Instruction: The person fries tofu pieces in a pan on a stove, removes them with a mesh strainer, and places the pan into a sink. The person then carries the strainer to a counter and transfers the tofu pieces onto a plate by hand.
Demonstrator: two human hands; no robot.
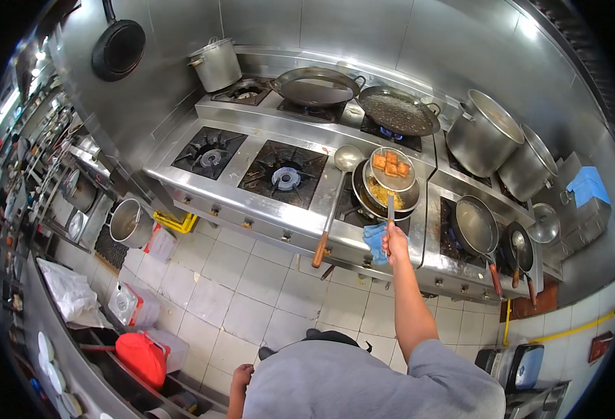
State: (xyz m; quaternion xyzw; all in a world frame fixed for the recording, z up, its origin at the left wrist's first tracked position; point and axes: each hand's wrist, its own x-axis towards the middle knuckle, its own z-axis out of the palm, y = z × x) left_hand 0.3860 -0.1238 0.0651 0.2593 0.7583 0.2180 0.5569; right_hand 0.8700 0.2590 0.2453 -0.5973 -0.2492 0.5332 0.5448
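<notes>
My right hand [395, 244] is wrapped round the wooden-ended handle of a skimmer [402, 184]. Several golden-brown fried cubes [391, 165] lie in its round bowl, held over a wok [358, 183] on the front burner. Yellow bits of food [381, 193] show in the wok below the skimmer. A blue cloth [375, 241] lies at the stove edge, just beside my right hand. To the left of the wok rests a ladle [349, 159] with a long wooden handle. My left hand [242, 376] hangs low at my side, fingers curled, with nothing visible in it.
Two wide pans [316, 91] [398, 112] sit on the rear burners. Tall pots [485, 136] stand at the right, behind a frying pan [475, 225] whose handle sticks out frontward. A metal bucket [130, 222] and a red bag [142, 359] are to the left, by the tiled floor [251, 293].
</notes>
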